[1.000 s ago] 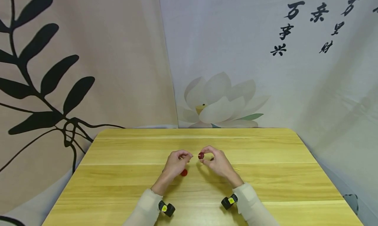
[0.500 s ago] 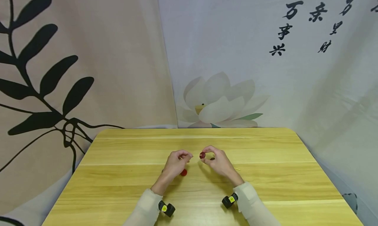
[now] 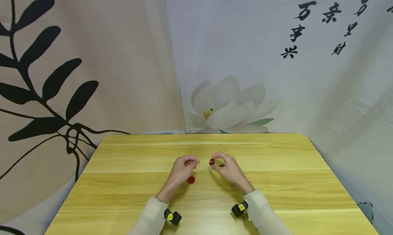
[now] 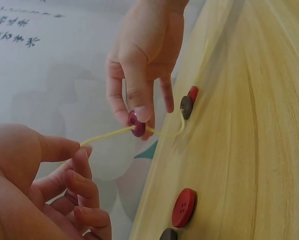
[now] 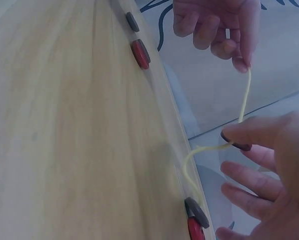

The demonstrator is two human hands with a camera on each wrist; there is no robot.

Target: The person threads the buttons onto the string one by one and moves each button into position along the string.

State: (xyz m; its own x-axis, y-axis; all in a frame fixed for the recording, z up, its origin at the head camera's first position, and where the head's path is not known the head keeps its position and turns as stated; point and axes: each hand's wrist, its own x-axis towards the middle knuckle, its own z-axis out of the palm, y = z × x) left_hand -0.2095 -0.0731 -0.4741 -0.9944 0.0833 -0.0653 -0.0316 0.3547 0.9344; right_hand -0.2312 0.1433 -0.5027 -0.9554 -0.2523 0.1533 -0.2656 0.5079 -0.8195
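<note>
My left hand (image 3: 183, 168) pinches one end of a thin yellow cord (image 4: 107, 136) between thumb and forefinger. The cord runs through a dark red button (image 4: 137, 124), which my right hand (image 3: 227, 166) pinches at its edges, above the table. Past that button the cord curves down to a dark grey button (image 4: 186, 107) and a red button (image 4: 193, 92) on the tabletop, both close together below the right hand. In the head view, a larger red button (image 3: 191, 180) lies beside the left hand.
The hands are over the middle of a wooden table (image 3: 129, 180). Another dark button (image 4: 168, 235) lies near the larger red one. A printed cloth (image 3: 132, 74) hangs behind the table's far edge. Each wrist carries a small black camera.
My right hand has drawn the dark red button slightly to the right along the cord, away from the left hand. The left hand has stayed nearly still, gripping the cord's end.
</note>
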